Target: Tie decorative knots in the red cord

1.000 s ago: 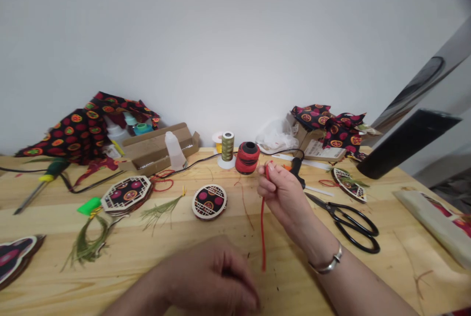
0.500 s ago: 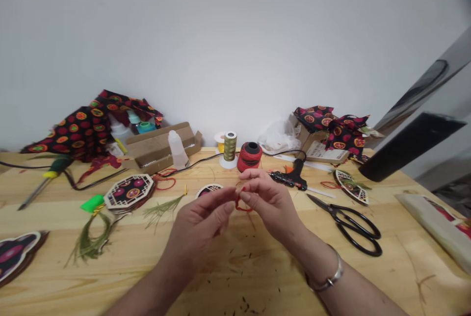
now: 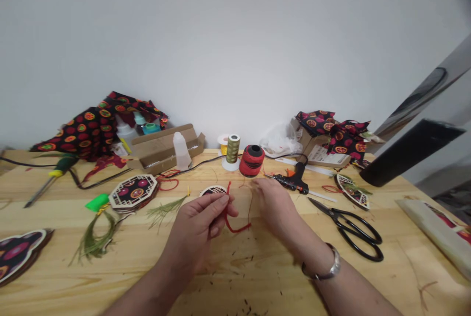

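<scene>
A short red cord [image 3: 237, 230] is pinched between the thumb and fingers of my left hand [image 3: 206, 220]; one end sticks up above the fingertips, and the rest hangs in a curve to the right. My right hand [image 3: 274, 203] is apart from it, fingers drawn together just in front of the red thread spool [image 3: 252, 160]. A thin reddish strand [image 3: 250, 208] runs down below the right fingertips; whether they hold it I cannot make out. Partly hidden behind my left hand lies a lattice-edged ornament [image 3: 213, 190].
Black-handled scissors [image 3: 355, 227] and a glue gun [image 3: 294, 178] lie at right. An olive thread spool [image 3: 233, 149] stands at the back beside a plastic bottle [image 3: 181, 151]. Left are an octagonal ornament [image 3: 134, 192], a green tassel [image 3: 96, 237] and a screwdriver [image 3: 51, 178].
My hands, close together before, have parted. The right moved up toward the red spool; the left keeps the red cord, which now hangs in fuller view.
</scene>
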Demonstrator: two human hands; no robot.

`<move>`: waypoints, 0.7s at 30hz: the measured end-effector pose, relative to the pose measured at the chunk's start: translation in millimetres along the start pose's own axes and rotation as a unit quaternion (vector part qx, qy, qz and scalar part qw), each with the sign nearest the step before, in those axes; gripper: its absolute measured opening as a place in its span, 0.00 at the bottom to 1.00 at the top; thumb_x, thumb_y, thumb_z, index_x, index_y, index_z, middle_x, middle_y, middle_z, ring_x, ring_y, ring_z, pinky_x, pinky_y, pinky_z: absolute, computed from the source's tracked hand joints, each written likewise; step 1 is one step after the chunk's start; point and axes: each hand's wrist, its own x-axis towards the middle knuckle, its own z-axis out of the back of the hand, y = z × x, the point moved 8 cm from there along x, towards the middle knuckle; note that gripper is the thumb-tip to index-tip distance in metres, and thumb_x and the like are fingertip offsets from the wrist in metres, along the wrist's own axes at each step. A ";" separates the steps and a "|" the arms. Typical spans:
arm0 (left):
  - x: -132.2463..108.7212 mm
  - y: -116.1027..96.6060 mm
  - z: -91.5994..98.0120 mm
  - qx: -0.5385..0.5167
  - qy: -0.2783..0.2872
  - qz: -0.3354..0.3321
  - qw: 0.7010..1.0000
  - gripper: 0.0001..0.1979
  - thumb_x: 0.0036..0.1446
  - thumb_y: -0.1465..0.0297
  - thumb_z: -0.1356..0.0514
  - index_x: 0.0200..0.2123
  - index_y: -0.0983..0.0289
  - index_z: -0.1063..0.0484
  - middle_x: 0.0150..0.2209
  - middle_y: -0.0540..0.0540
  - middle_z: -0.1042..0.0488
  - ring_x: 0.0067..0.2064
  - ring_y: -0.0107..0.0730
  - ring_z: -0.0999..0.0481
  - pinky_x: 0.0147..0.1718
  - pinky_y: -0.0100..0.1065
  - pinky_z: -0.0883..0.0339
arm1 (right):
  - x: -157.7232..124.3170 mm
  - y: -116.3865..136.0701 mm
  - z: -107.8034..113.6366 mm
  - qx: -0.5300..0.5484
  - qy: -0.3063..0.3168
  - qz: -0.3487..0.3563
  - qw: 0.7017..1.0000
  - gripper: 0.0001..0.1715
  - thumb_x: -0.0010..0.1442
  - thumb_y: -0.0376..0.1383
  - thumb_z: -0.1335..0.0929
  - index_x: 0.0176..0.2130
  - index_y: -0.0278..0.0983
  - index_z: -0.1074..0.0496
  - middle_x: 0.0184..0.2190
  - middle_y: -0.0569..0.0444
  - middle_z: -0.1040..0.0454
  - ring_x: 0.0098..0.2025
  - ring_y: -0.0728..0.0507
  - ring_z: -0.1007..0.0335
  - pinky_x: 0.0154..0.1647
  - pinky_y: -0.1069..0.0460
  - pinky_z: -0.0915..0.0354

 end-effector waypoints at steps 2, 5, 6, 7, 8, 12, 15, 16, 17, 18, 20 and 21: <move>-0.1 0.8 0.5 0.013 -0.002 -0.003 1.000 0.08 0.50 0.68 0.39 0.28 0.68 0.24 0.25 0.55 0.24 0.17 0.13 0.45 0.16 0.21 0.54 | -2.7 7.5 7.1 0.095 -0.029 0.003 0.995 0.14 0.58 0.30 0.40 0.39 0.33 0.27 0.39 0.43 0.25 0.41 0.41 0.31 0.45 0.46 0.39; 0.1 2.3 0.4 0.031 0.002 -0.006 0.999 0.08 0.51 0.68 0.39 0.29 0.67 0.23 0.26 0.55 0.24 0.17 0.13 0.45 0.16 0.21 0.54 | -7.2 16.8 -3.5 0.320 0.035 -0.038 0.946 0.10 0.56 0.35 0.35 0.34 0.35 0.25 0.33 0.50 0.23 0.36 0.44 0.30 0.40 0.50 0.37; 0.0 2.8 -0.3 0.035 0.007 -0.007 0.999 0.08 0.51 0.68 0.39 0.29 0.67 0.23 0.26 0.55 0.24 0.17 0.13 0.45 0.16 0.22 0.54 | -9.0 18.6 -8.3 0.378 0.056 -0.062 0.922 0.09 0.54 0.36 0.34 0.33 0.35 0.25 0.32 0.51 0.23 0.35 0.45 0.30 0.39 0.51 0.37; -0.2 3.2 -1.5 0.040 0.013 -0.007 0.999 0.08 0.51 0.68 0.40 0.28 0.67 0.23 0.26 0.55 0.24 0.16 0.13 0.45 0.16 0.22 0.54 | -10.6 20.4 -11.8 0.422 0.070 -0.079 0.900 0.08 0.53 0.36 0.33 0.31 0.35 0.25 0.30 0.52 0.24 0.33 0.46 0.31 0.38 0.51 0.37; -0.6 3.5 -2.8 0.045 0.020 -0.007 0.999 0.08 0.51 0.68 0.40 0.28 0.67 0.23 0.25 0.55 0.24 0.16 0.14 0.45 0.16 0.22 0.54 | -11.8 21.7 -14.1 0.458 0.079 -0.092 0.881 0.08 0.52 0.35 0.33 0.29 0.34 0.25 0.28 0.53 0.25 0.32 0.47 0.32 0.37 0.52 0.38; -2.4 3.7 -6.3 0.078 0.030 -0.007 0.996 0.09 0.50 0.67 0.39 0.25 0.67 0.23 0.24 0.54 0.24 0.16 0.15 0.44 0.16 0.23 0.54 | -14.5 24.2 -18.2 0.545 0.101 -0.119 0.824 0.06 0.50 0.34 0.31 0.25 0.34 0.25 0.20 0.58 0.30 0.26 0.51 0.37 0.34 0.54 0.40; -2.7 3.0 -6.0 0.106 0.021 -0.011 0.994 0.09 0.50 0.66 0.39 0.26 0.66 0.23 0.25 0.54 0.24 0.17 0.16 0.44 0.16 0.24 0.53 | -14.8 23.7 -18.2 0.559 0.103 -0.130 0.812 0.04 0.48 0.33 0.30 0.25 0.33 0.25 0.19 0.59 0.31 0.25 0.51 0.38 0.32 0.54 0.41; -2.6 2.8 -5.6 0.116 0.017 -0.011 0.993 0.10 0.50 0.65 0.40 0.27 0.66 0.23 0.25 0.54 0.24 0.17 0.17 0.44 0.16 0.24 0.52 | -14.8 23.4 -18.1 0.557 0.102 -0.133 0.814 0.04 0.47 0.34 0.29 0.25 0.33 0.25 0.19 0.59 0.31 0.25 0.51 0.39 0.32 0.54 0.42; -2.5 2.8 -5.4 0.126 0.013 -0.009 0.992 0.10 0.50 0.65 0.40 0.26 0.66 0.23 0.25 0.54 0.24 0.17 0.17 0.44 0.16 0.24 0.52 | -14.8 22.8 -18.1 0.553 0.100 -0.137 0.816 0.05 0.47 0.34 0.29 0.25 0.33 0.25 0.19 0.58 0.30 0.25 0.51 0.38 0.31 0.54 0.42; -2.6 2.7 -5.2 0.139 0.009 -0.006 0.990 0.11 0.50 0.64 0.40 0.26 0.66 0.23 0.24 0.54 0.24 0.17 0.17 0.44 0.16 0.24 0.52 | -14.7 22.0 -18.2 0.549 0.098 -0.141 0.818 0.05 0.46 0.34 0.29 0.24 0.33 0.25 0.20 0.58 0.30 0.25 0.51 0.38 0.31 0.54 0.42; -3.3 1.7 -5.7 0.166 0.005 -0.002 0.986 0.12 0.50 0.63 0.40 0.25 0.66 0.23 0.23 0.54 0.25 0.17 0.18 0.44 0.16 0.25 0.53 | -14.8 20.5 -18.4 0.541 0.094 -0.148 0.823 0.06 0.45 0.35 0.28 0.24 0.33 0.25 0.21 0.57 0.29 0.25 0.50 0.38 0.31 0.53 0.42; -3.9 0.5 -6.1 0.176 0.001 -0.001 0.984 0.12 0.50 0.63 0.40 0.25 0.66 0.23 0.22 0.54 0.25 0.16 0.18 0.44 0.15 0.25 0.53 | -14.8 19.9 -18.4 0.537 0.091 -0.149 0.825 0.06 0.44 0.35 0.28 0.24 0.33 0.25 0.21 0.57 0.29 0.25 0.50 0.38 0.31 0.53 0.42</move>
